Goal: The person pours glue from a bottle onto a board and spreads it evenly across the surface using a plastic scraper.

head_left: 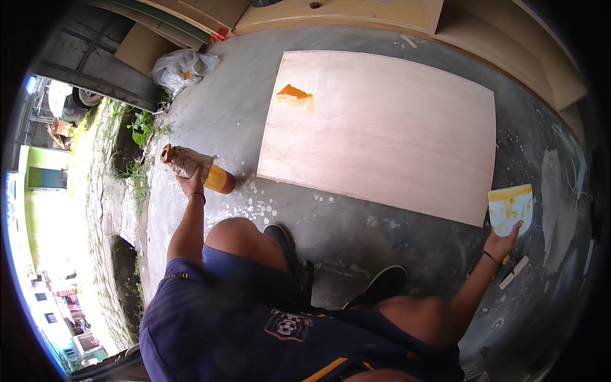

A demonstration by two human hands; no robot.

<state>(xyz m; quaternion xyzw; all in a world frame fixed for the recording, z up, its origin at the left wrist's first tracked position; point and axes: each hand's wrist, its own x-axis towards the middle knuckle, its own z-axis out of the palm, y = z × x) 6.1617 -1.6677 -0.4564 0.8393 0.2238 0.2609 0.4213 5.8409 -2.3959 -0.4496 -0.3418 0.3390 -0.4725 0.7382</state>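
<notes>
A pale wooden board (pixel 388 134) is laid flat on the grey floor (pixel 337 219), probably so its face can be reached, with an orange patch (pixel 294 94) near its far left corner. A bottle (pixel 218 179) is gripped by the left hand (pixel 193 183), mouth turned away from the board, perhaps against drips; a stained white spreader (pixel 509 207) is pinched by its rounded end in the right hand (pixel 503 242), seemingly leaving the straight edge free.

Left hand (pixel 191 183): some fingers hidden by bottle (pixel 217 179). Right hand (pixel 501 242): covers lower edge of scraper (pixel 509 205); fingers behind it unseen. Yellow bit (pixel 506 260) near wrist: too small to identify. Bag (pixel 180 71): contents obscured. Cabinet (pixel 375 16): cut off at top; dark item (pixel 314 5) there, too small to tell. Shirt (pixel 235 325): cut off below.
</notes>
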